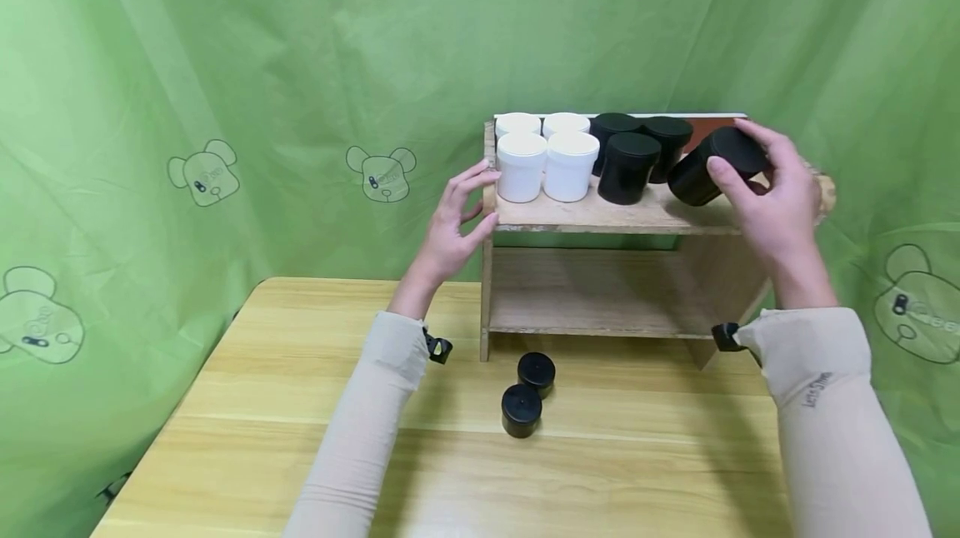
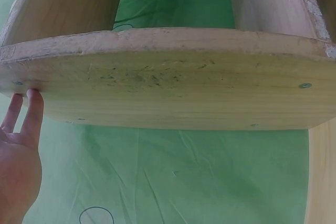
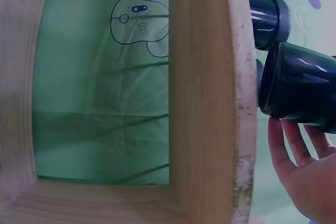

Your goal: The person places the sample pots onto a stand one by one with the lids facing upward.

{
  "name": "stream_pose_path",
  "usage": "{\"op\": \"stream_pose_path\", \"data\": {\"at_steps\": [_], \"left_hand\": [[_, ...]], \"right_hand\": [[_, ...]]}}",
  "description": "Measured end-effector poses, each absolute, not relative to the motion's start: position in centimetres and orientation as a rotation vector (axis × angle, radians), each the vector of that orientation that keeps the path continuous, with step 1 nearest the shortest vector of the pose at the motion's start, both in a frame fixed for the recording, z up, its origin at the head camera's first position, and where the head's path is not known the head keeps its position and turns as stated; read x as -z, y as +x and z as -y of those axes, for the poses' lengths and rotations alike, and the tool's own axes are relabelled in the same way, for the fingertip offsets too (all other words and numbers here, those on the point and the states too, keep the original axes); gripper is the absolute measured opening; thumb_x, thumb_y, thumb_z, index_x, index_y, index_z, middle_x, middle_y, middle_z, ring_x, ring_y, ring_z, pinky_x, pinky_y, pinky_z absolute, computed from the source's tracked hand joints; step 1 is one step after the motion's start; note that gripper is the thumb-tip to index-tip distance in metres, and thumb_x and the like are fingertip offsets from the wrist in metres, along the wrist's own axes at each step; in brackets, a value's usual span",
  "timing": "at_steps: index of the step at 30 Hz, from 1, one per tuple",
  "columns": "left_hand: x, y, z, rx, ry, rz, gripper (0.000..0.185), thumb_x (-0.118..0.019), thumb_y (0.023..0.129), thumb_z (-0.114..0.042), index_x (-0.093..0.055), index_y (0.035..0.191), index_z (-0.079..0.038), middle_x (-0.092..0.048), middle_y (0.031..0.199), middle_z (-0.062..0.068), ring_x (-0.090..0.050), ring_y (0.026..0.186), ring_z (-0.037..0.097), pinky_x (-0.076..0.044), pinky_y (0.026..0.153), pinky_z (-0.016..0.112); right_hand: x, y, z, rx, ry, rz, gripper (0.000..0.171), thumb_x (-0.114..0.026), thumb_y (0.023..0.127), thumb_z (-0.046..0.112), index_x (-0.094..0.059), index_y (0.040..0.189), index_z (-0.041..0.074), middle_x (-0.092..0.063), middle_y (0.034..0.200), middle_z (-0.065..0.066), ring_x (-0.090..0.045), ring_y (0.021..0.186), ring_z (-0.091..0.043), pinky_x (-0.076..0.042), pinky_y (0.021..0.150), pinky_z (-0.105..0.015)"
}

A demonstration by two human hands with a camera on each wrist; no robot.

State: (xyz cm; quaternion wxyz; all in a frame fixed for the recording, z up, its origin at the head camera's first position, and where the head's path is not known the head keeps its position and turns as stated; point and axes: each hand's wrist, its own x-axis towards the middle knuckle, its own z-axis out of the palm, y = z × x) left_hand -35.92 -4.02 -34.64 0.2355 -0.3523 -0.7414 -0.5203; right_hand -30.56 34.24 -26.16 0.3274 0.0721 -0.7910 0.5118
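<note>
Shelf [image 1: 600, 217], top board: four white jars [image 1: 546, 156], three black jars upright. Right hand [image 1: 772, 196] grips a tilted black jar [image 1: 712, 165] at the right end. Left hand [image 1: 450, 226], fingers straight, steadies the left edge. Best practice: stand it upright, clear of neighbours.

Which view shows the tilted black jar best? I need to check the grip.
Head view: the tilted black jar sits on the shelf in the right hand. The right wrist view shows only its base; the left wrist view, nothing.
</note>
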Motion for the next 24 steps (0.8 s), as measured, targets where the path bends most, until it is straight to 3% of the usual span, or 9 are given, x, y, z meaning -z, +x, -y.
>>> {"op": "stream_pose_path", "data": {"at_steps": [8, 24], "left_hand": [[34.7, -35.9, 4.2, 1.423, -0.963, 2.030, 0.055, -0.064, 0.098, -0.017, -0.048, 0.151, -0.021, -0.031, 0.167, -0.003, -0.037, 0.151, 0.023, -0.050, 0.116, 0.042], [34.7, -36.0, 4.0, 1.449, -0.967, 2.035, 0.056, -0.066, 0.098, -0.016, -0.048, 0.150, -0.021, -0.031, 0.167, -0.003, -0.037, 0.151, 0.024, -0.050, 0.117, 0.046]], "right_hand": [[26.5, -32.3, -33.9, -1.318, 0.216, 2.078, 0.056, -0.073, 0.095, 0.027, -0.057, 0.148, 0.022, -0.051, 0.151, 0.000, -0.053, 0.117, -0.006, -0.048, 0.087, -0.009], [27.4, -33.6, -33.8, -1.314, 0.224, 2.096, 0.055, -0.073, 0.095, 0.027, -0.058, 0.148, 0.023, -0.053, 0.132, 0.012, -0.053, 0.113, -0.005, -0.046, 0.086, -0.010]]}}
